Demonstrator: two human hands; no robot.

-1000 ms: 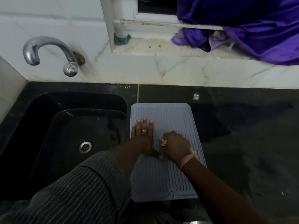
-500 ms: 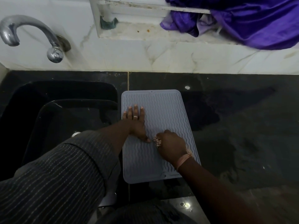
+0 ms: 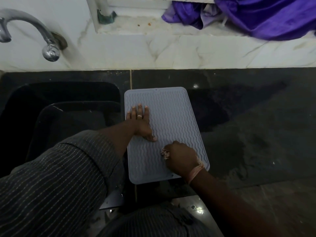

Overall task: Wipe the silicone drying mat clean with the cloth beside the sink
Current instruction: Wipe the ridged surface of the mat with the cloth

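Head view: my left hand (image 3: 141, 123) lies flat, fingers straight, on the silicone drying mat (image 3: 172, 115), which sits on the counter (image 3: 256, 127) beside the sink (image 3: 68, 106); my right hand (image 3: 182, 158) grips the bunched cloth (image 3: 165, 152) near the mat's near right corner.

The scene is dim and murky low down, where the black bench (image 3: 256, 134) and sink (image 3: 68, 103) swallow detail, while the white marble wall (image 3: 153, 52) at the top is the brightest area. Small glints sit on the bench, and the tap (image 3: 34, 29) shows soft highlights. The wide lens bends straight lines near the edges, and the striped sleeve (image 3: 51, 185) close to the camera looks soft and grainy.
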